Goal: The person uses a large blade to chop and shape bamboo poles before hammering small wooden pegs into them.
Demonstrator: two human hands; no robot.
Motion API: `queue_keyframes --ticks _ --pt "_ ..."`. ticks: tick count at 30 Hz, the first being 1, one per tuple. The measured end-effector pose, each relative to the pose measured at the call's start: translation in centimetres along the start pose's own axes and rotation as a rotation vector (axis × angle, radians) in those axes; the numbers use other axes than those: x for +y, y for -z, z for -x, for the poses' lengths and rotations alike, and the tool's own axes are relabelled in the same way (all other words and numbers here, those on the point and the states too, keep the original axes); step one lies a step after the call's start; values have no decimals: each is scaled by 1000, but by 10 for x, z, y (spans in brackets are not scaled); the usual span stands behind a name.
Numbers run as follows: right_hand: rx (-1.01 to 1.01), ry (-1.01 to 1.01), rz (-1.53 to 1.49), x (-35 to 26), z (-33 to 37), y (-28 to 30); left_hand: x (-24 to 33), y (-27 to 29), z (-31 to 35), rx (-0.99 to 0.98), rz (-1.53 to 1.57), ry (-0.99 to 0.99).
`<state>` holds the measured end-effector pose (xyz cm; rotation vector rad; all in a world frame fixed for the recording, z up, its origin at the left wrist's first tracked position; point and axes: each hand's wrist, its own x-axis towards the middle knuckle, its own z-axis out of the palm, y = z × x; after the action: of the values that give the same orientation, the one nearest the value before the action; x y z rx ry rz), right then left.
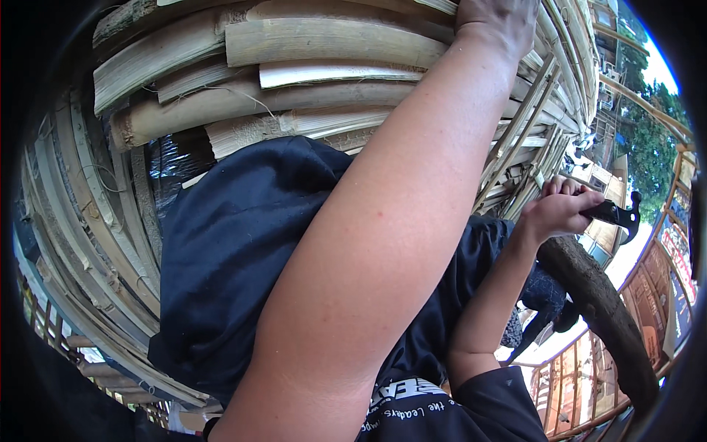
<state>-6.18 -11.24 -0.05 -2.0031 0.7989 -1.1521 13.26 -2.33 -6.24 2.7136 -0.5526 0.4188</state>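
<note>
My left arm stretches up across the middle of the view. At its end my left hand [499, 26] is at the split bamboo slats [331, 42], cut off by the top edge, so its fingers are hidden. Over to the right, my right hand [561, 209] is closed round the dark handle of a claw hammer [627, 218]. The hammer's black head points outward to the right. Below this hand stands a thick, curved wooden trunk [600, 309], apart from the hammer head.
More bamboo strips [81, 199] curve down the left side. Thin sticks [523, 125] lean at the upper right. Dark cloth [250, 243] covers my lap. A bamboo-framed wall with brown panels [648, 302] is at the right, with trees [655, 125] beyond.
</note>
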Motion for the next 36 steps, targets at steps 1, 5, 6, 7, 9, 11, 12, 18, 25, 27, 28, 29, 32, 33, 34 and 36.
queue_keyframes --ticks 1,5,6,7,9,11,12,18,25,27,28,29,32,33,34,36 --pt "-29 -2 78 18 4 4 3 1 3 45 -12 25" --pt "-529 -236 514 10 -13 16 -2 0 5 18 5 5" --pt "-561 -145 407 1 -25 20 -1 -13 -7 21 -35 26" --pt "-529 -57 265 -12 -27 14 2 -9 -3 38 -8 28" --pt "-445 166 218 -7 -54 10 4 -1 5 77 44 36" --pt "-365 194 166 0 -70 -4 -4 -11 10 160 -38 -42" --pt "-360 127 233 6 -70 -8 -1 -4 8 101 -21 -24" --pt "-434 -83 274 -15 -81 -11 -5 4 8 8 -118 -16" --pt "-681 -147 552 -20 -81 -26 -1 -10 3 113 -14 64" --pt "-380 -93 69 -34 -73 -28 1 -5 3 68 -70 41" --pt "-386 70 41 -29 -82 -18 -1 -6 -4 83 -43 39" --pt "-397 151 -31 -27 -91 -15 1 -5 -2 66 -46 32" --pt "-456 173 176 -13 -128 -3 -4 0 3 86 -22 14" --pt "-539 265 338 10 -138 9 6 -21 7 122 26 -12" --pt "-573 272 392 19 -138 7 3 -19 6 100 51 -18" --pt "-666 173 507 29 -137 11 -1 -3 6 -25 91 -26"
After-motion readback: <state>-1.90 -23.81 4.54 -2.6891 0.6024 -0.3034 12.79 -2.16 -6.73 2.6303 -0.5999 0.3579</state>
